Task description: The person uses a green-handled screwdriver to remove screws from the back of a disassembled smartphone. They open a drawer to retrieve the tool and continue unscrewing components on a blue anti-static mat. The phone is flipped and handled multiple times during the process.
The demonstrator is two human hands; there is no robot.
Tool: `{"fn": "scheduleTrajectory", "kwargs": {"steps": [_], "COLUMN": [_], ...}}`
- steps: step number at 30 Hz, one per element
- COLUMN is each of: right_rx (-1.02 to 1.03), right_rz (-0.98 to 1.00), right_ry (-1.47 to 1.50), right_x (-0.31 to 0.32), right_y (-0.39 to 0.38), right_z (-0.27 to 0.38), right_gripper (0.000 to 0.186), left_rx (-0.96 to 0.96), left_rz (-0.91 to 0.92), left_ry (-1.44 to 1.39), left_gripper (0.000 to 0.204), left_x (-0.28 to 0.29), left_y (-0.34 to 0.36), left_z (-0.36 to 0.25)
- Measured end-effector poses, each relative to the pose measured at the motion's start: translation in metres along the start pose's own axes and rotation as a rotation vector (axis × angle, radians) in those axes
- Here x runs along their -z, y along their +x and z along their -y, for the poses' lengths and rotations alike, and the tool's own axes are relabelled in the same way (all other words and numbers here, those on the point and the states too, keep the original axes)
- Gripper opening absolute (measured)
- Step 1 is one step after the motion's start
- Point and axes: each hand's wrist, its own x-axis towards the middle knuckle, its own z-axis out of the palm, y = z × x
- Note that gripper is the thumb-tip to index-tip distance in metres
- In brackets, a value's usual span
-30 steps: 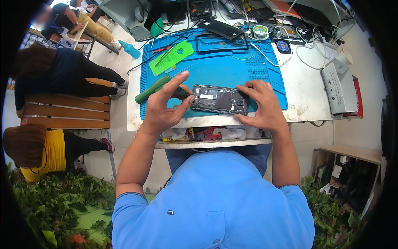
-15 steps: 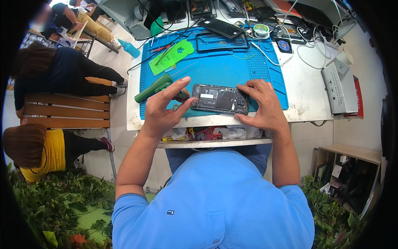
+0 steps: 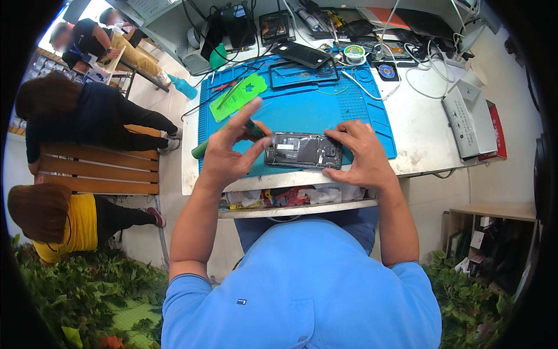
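Observation:
An opened smartphone [image 3: 303,150] lies face down between my hands near the mat's front edge, its battery and inner parts bared. My right hand [image 3: 361,152] grips its right end, thumb at the near corner and fingers at the far one. My left hand [image 3: 231,150] pinches the left end with its thumb and a finger, while the index finger points up. Something dark green [image 3: 254,129] shows among the left fingers; its kind is unclear. Behind this hand is a green-handled screwdriver [image 3: 200,150], mostly hidden.
On the blue work mat [image 3: 302,110] lie a lime-green card [image 3: 241,96], a dark phone frame [image 3: 303,75] and a black back panel [image 3: 305,54]. Cables, a solder spool [image 3: 354,54] and a white box [image 3: 469,119] surround it. An open drawer [image 3: 302,198] sits below the table edge.
The phone has come slightly nearer to me and turned a little more level, both hands moving with it. The left hand now covers more of the screwdriver. The whole view has shifted slightly.

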Motion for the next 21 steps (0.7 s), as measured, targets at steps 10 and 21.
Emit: {"fn": "scheduleTrajectory", "kwargs": {"steps": [10, 21], "right_rx": [0.007, 0.011], "right_rz": [-0.004, -0.01], "right_ry": [0.004, 0.0], "right_x": [0.0, 0.002], "right_y": [-0.001, 0.0], "right_z": [0.002, 0.004], "right_gripper": [0.083, 0.078], "left_rx": [0.028, -0.034], "left_rz": [-0.202, -0.169], "left_ry": [0.123, 0.196], "left_gripper": [0.085, 0.078], "left_x": [-0.02, -0.018], "left_y": [0.011, 0.007], "left_z": [0.019, 0.024]}}
